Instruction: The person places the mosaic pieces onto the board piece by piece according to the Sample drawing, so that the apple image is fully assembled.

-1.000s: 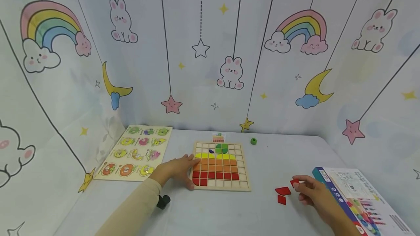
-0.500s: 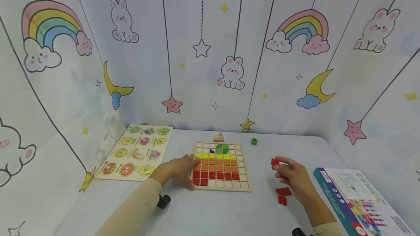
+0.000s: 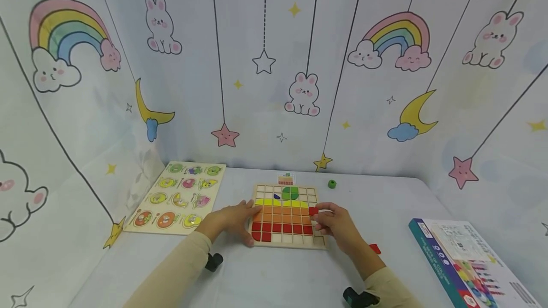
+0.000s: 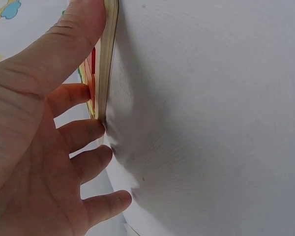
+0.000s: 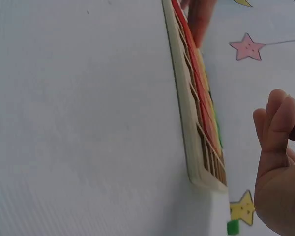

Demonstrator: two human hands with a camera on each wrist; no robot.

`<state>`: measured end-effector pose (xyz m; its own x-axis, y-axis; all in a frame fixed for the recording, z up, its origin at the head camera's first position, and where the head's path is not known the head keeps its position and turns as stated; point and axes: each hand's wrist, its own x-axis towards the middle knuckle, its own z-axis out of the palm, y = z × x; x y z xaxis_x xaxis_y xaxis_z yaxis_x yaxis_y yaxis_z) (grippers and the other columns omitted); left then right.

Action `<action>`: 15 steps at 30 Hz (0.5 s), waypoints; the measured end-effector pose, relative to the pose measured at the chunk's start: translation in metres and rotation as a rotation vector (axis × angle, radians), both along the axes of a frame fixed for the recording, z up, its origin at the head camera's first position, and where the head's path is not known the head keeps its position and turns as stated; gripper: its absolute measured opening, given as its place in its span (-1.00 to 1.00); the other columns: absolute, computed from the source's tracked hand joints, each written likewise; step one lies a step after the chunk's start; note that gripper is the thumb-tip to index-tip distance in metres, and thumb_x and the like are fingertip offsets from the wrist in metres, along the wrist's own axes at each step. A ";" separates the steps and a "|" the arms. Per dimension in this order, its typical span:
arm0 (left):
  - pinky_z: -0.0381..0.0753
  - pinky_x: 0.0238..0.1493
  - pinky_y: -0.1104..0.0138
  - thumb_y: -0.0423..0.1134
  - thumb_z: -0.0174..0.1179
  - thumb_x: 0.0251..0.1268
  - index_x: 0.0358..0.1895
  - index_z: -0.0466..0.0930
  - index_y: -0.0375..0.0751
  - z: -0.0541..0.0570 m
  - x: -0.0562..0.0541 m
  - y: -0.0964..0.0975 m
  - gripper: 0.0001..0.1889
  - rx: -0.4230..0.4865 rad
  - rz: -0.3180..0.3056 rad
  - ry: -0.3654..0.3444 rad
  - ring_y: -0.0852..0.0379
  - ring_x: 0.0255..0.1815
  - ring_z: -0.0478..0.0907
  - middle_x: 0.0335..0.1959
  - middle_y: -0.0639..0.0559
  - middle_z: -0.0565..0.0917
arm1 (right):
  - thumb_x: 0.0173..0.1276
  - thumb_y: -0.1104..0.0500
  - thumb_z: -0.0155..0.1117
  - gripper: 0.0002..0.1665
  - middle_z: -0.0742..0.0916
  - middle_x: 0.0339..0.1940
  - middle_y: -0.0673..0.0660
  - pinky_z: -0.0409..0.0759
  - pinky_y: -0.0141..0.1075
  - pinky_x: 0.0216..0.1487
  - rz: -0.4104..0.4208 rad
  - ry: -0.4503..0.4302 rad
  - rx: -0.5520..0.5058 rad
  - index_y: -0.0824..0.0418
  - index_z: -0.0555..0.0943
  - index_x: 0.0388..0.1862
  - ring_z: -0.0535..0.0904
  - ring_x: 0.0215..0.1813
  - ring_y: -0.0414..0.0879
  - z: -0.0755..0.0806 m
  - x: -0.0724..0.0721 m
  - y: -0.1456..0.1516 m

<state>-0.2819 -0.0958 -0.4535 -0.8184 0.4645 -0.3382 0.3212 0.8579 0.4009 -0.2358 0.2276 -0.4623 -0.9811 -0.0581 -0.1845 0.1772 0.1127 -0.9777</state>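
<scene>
A square wooden grid board [image 3: 318, 240] lies on the table, its cells partly filled with red, orange, yellow, green and blue pieces. My left hand [image 3: 233, 221] rests at the board's left side. In the left wrist view its thumb [image 4: 83, 29] lies on the board's edge and the fingers spread loosely along it. Over the board's right side, my right hand [image 3: 338, 225] pinches a red square tile [image 3: 313, 211] between thumb and fingertips. A loose red piece [image 3: 375, 249] shows behind the right wrist, which hides the other loose red there.
Behind the board lies a small pattern card [image 3: 286, 178], with a green bead [image 3: 331, 184] to its right. A fruit puzzle board [image 3: 180, 198] lies at the left. A printed box [image 3: 466, 255] occupies the right side. Patterned fabric walls [image 3: 265, 94] enclose the table.
My right hand has carried the red square tile from the loose pieces leftward to the board's right side. My left hand stays at the board's left edge.
</scene>
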 end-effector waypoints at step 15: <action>0.20 0.49 -0.25 0.14 0.62 -0.12 0.57 0.28 0.21 -0.003 -0.002 0.001 0.07 -0.008 0.010 0.002 -0.14 0.66 0.02 0.65 -0.02 0.15 | 0.26 0.18 0.51 -0.71 0.61 -0.47 0.05 0.51 -0.29 -0.50 0.276 0.141 0.544 0.14 0.68 -0.05 0.53 -0.52 -0.11 -0.019 0.012 -0.082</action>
